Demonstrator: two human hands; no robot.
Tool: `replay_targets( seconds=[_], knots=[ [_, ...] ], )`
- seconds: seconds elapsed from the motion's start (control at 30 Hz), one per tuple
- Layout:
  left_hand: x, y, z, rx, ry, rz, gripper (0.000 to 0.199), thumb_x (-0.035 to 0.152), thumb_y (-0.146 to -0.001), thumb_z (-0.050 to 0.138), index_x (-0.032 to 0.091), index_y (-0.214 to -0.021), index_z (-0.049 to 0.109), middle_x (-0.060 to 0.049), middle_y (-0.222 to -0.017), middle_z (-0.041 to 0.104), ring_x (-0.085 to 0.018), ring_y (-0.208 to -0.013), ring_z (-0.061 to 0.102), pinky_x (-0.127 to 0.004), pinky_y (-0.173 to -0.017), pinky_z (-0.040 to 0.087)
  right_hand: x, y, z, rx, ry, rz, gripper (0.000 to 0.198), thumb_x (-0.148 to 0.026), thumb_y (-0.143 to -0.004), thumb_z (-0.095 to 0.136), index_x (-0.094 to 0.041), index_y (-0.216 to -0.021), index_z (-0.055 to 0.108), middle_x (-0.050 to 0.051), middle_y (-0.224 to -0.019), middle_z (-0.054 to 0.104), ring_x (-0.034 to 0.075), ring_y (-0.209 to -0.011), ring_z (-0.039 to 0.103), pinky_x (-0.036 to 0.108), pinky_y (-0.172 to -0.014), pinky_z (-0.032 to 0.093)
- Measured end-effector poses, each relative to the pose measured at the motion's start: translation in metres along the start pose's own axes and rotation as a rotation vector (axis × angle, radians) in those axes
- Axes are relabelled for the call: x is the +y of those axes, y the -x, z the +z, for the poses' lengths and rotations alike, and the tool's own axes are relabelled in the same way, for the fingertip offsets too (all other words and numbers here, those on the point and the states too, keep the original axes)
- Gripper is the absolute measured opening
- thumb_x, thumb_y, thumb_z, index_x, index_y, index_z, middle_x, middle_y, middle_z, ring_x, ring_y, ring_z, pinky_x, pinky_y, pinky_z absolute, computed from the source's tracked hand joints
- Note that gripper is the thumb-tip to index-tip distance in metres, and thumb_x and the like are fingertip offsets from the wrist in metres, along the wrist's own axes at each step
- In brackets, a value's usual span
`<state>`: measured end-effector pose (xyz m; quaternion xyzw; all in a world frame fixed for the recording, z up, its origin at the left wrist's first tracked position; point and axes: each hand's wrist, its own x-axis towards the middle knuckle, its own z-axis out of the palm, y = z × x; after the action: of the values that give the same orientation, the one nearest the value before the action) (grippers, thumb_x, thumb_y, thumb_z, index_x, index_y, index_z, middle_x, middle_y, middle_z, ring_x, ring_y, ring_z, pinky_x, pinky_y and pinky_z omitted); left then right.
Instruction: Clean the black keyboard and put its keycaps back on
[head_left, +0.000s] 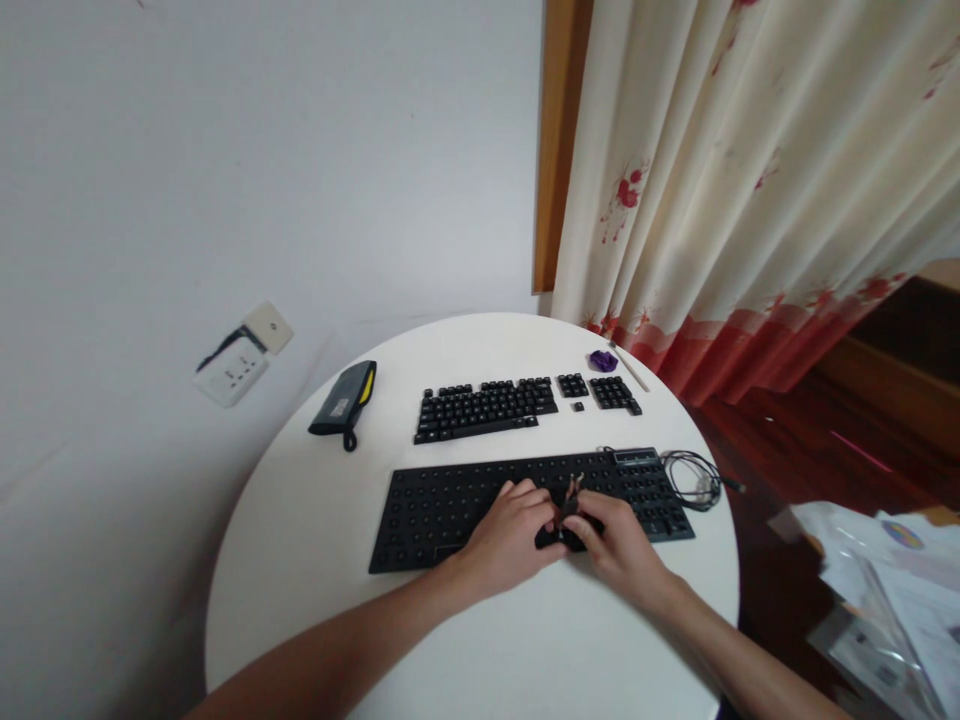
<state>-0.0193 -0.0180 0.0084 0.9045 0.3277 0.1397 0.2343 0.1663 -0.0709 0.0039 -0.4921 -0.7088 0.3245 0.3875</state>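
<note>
A black keyboard base [442, 505] with its keycaps removed lies across the white table, bare switches showing in rows. My left hand [510, 530] rests on its lower middle, fingers lying over the switches and thumb stretched to the right. Close beside it, my right hand [619, 545] is closed around a small dark tool with two thin prongs [572, 495] pointing up and away. The tool's lower end is among the switches between my hands, partly hidden by fingers. Behind the base, black keycaps [487, 408] are laid out in keyboard order, with number-pad keycaps [611, 392] to their right.
A dark pouch [345, 400] with yellow inside lies at the table's left. Purple crumpled cloth or putty [603, 361] and a thin brush [630, 368] sit at the back right. A coiled cable [694, 480] is near the right edge. Plastic bags [885, 590] are beyond the table.
</note>
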Motion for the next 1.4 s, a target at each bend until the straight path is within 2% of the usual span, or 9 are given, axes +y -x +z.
replay_targets(
  seconds=[0.17,0.23,0.47,0.6,0.73,0.9,1.0,1.17,1.4],
  knots=[
    [0.002,0.0,-0.003,0.011,0.036,0.005,0.018,0.031,-0.08,0.076,0.022,-0.086,0.062,0.002,-0.086,0.064,-0.02,-0.091,0.054,-0.035,-0.083,0.035,0.005,0.0,0.005,0.114,-0.054,0.135,0.031,-0.034,-0.098,0.05,-0.017,-0.076,0.063,0.003,-0.073,0.065,0.018,-0.069,0.058,0.027,-0.064,0.043],
    [0.002,0.0,-0.004,0.017,0.06,0.002,0.017,0.031,-0.082,0.076,0.023,-0.089,0.063,0.002,-0.088,0.065,-0.02,-0.092,0.055,-0.035,-0.085,0.035,0.005,0.0,0.006,0.141,-0.059,0.146,0.03,-0.033,-0.098,0.05,-0.017,-0.075,0.062,0.003,-0.071,0.064,0.017,-0.068,0.057,0.027,-0.062,0.042],
    [-0.002,0.001,-0.001,0.131,0.225,-0.059,0.023,0.03,-0.076,0.083,0.02,-0.088,0.066,0.0,-0.094,0.065,-0.018,-0.092,0.059,-0.032,-0.083,0.043,0.0,0.001,0.005,0.189,0.006,-0.036,0.024,-0.029,-0.098,0.051,-0.019,-0.082,0.066,0.005,-0.082,0.069,0.019,-0.077,0.061,0.031,-0.072,0.047],
    [-0.003,0.003,0.001,0.19,0.35,-0.049,0.014,0.023,-0.086,0.072,0.021,-0.1,0.07,-0.003,-0.101,0.067,-0.019,-0.098,0.061,-0.032,-0.09,0.049,0.001,-0.001,0.006,0.172,-0.01,-0.11,0.023,-0.028,-0.099,0.048,-0.019,-0.089,0.068,0.008,-0.087,0.07,0.021,-0.081,0.064,0.034,-0.075,0.051],
    [-0.001,0.004,0.003,0.216,0.376,-0.002,0.021,0.018,-0.093,0.061,0.022,-0.113,0.067,-0.005,-0.11,0.067,-0.019,-0.104,0.061,-0.034,-0.096,0.05,0.002,0.0,0.007,0.215,-0.002,-0.132,0.024,-0.027,-0.1,0.047,-0.02,-0.09,0.067,0.01,-0.093,0.07,0.022,-0.086,0.065,0.035,-0.079,0.052],
    [0.0,0.004,0.007,0.255,0.336,0.026,0.031,0.012,-0.093,0.06,0.024,-0.121,0.061,-0.002,-0.111,0.066,-0.017,-0.105,0.06,-0.031,-0.097,0.05,0.004,0.002,0.01,0.307,-0.056,0.069,0.027,-0.036,-0.099,0.049,-0.019,-0.086,0.065,0.008,-0.083,0.069,0.021,-0.075,0.065,0.032,-0.07,0.052],
    [0.0,0.004,0.007,0.236,0.269,0.024,0.029,0.012,-0.093,0.059,0.025,-0.119,0.059,-0.002,-0.109,0.066,-0.017,-0.103,0.06,-0.032,-0.095,0.051,0.007,0.001,0.012,0.301,-0.149,0.151,0.029,-0.041,-0.098,0.051,-0.017,-0.087,0.065,0.008,-0.083,0.07,0.021,-0.074,0.066,0.03,-0.068,0.053],
    [0.004,0.005,0.003,0.245,0.104,0.086,0.026,0.013,-0.094,0.057,0.022,-0.119,0.058,-0.006,-0.117,0.06,-0.02,-0.111,0.056,-0.035,-0.1,0.049,0.01,-0.002,0.013,0.277,-0.233,0.183,0.029,-0.043,-0.097,0.052,-0.017,-0.09,0.064,0.007,-0.085,0.069,0.021,-0.077,0.067,0.03,-0.069,0.053],
    [0.007,0.005,0.002,0.249,-0.106,0.206,0.025,0.015,-0.097,0.054,0.023,-0.119,0.063,-0.007,-0.112,0.06,-0.022,-0.106,0.055,-0.036,-0.092,0.052,0.006,-0.002,0.009,0.284,-0.2,0.156,0.029,-0.041,-0.097,0.053,-0.017,-0.082,0.06,0.004,-0.076,0.063,0.017,-0.07,0.056,0.027,-0.063,0.046]
  ],
)
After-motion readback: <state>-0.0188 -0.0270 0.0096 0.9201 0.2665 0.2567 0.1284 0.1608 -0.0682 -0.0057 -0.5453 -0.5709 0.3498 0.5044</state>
